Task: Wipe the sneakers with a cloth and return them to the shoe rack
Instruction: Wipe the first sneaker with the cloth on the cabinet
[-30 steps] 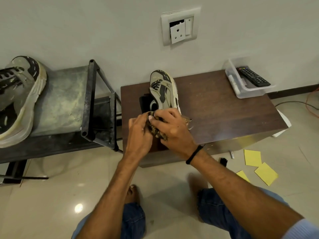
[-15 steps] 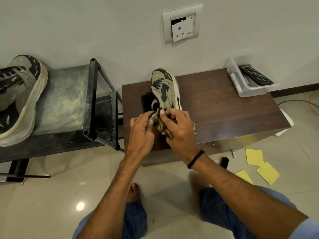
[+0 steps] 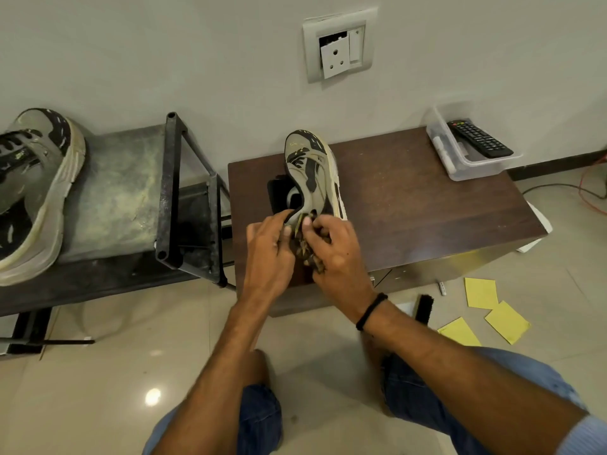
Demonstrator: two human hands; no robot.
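Hands: left hand and right hand meet at the near edge of the desk, both over the heel of one sneaker

- Left hand: fingers curled, thumb and fingertips pinching the heel rim of the sneaker
- Right hand: fingers clenched round a bunched, mottled brown cloth, held against the heel; a black wristband on the wrist
- Cloth: wedged between the two hands, mostly hidden by them
- Sneaker: beige with black patches, on the left part of the desk, tipped onto its side, toe pointing to the far wall, pale sole facing right, heel nearest the person
- Black pad: flat on the desk, just left of the sneaker and partly under it
- Desk: dark brown wood top, set against the wall, right of the shoe rack
- Shoe rack: black metal frame with a dusty grey shelf, at the left, close beside the desk
- Second sneaker: same pattern, lying on the top shelf of the shoe rack at the far left, partly cut off by the frame edge
- Plastic tray: clear, on the far right corner of the desk, holding a black remote control
- Wall socket: grey plate on the wall above the desk, its white insert hanging crooked
- Floor: pale glossy tiles; yellow paper notes and a black brush lie to the right, near the desk's foot
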